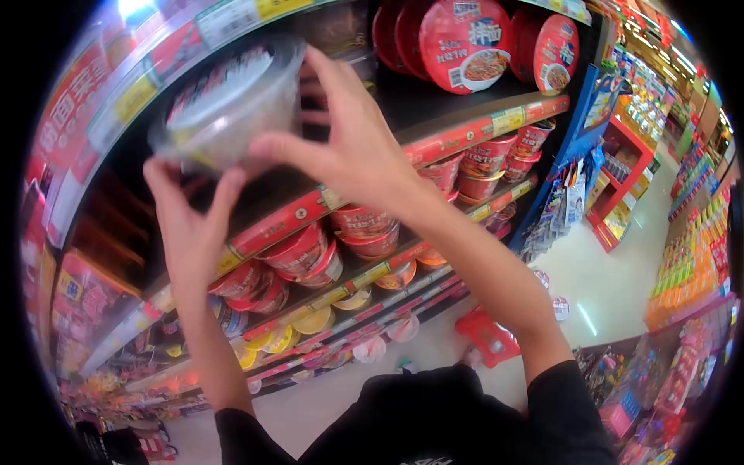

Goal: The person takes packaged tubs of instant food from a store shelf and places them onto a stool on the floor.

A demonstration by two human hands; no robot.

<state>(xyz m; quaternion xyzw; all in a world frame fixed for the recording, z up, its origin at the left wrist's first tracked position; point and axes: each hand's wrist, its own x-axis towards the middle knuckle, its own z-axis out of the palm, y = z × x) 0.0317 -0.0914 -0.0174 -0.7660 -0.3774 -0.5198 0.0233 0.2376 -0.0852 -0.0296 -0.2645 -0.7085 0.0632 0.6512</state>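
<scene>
A clear plastic bowl-shaped package (240, 108) with a pale, dark-lettered label is held up at the upper left, in front of a dark shelf. My left hand (186, 221) grips its lower edge, thumb and fingers on either side of the rim. From the right, my right hand (341, 139) holds the package, with its thumb near the underside and its fingers partly hidden behind. The package is tilted, and its contents are blurred. Large round red noodle bowls (467, 46) stand on edge on the shelf to the right of my right hand.
Lower shelves hold red noodle tubs (294, 252) and yellow-lidded bowls (314, 319). A red shelf edge with price tags (508, 120) runs below the hands. On the floor is a red basket (490, 337). A blue display (593, 105) and an aisle (612, 271) lie to the right.
</scene>
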